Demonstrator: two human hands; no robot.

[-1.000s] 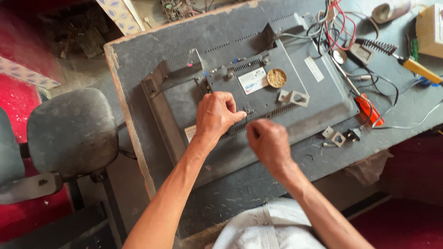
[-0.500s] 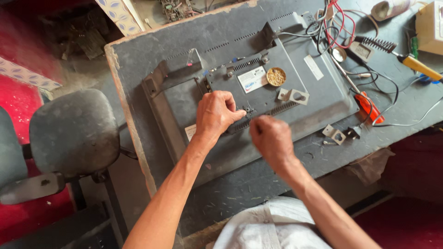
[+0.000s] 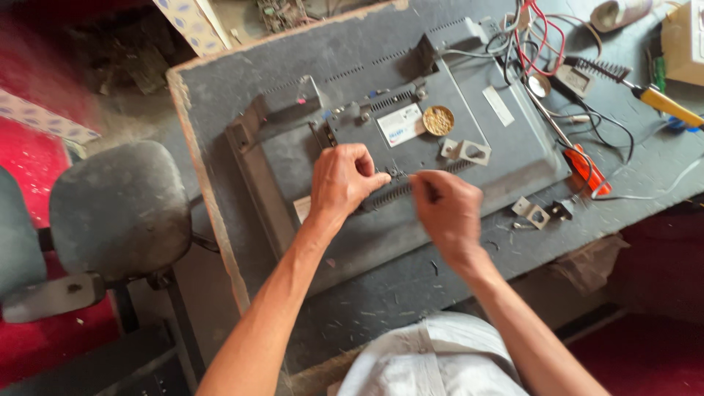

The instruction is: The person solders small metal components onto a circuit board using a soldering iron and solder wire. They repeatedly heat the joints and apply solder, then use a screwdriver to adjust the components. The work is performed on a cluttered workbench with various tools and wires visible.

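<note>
- the dark grey monitor back [image 3: 411, 213] lies face down on the grey counter [image 3: 220, 95], its long axis running from the lower left up to the upper right.
- the left hand [image 3: 343, 180] rests on the middle of the casing, fingers curled in, with thumb and forefinger pinched at a spot beside the vent slots [image 3: 411, 187]; whatever it pinches is too small to tell.
- the right hand [image 3: 446, 209] sits just to the right of it, fingers loosely curled and blurred, its fingertips pointing left toward the same spot; i cannot tell whether it has hold of anything.
- the two hands nearly meet over that spot, which lies between them; the left hand is the nearer and is touching it.
- a round dish of small brass-coloured bits [image 3: 438, 120] sits on the casing above the right hand, with a metal bracket [image 3: 466, 152] just beside it.
- two more small brackets [image 3: 539, 213] lie on the counter off the casing's lower right edge.
- a red-handled screwdriver [image 3: 587, 170] lies at the casing's right edge, well apart from both hands, under a tangle of red and black wires [image 3: 543, 51].
- a yellow-handled tool [image 3: 664, 103] lies at the far right.
- a grey padded chair [image 3: 117, 209] stands left of the counter.
</note>
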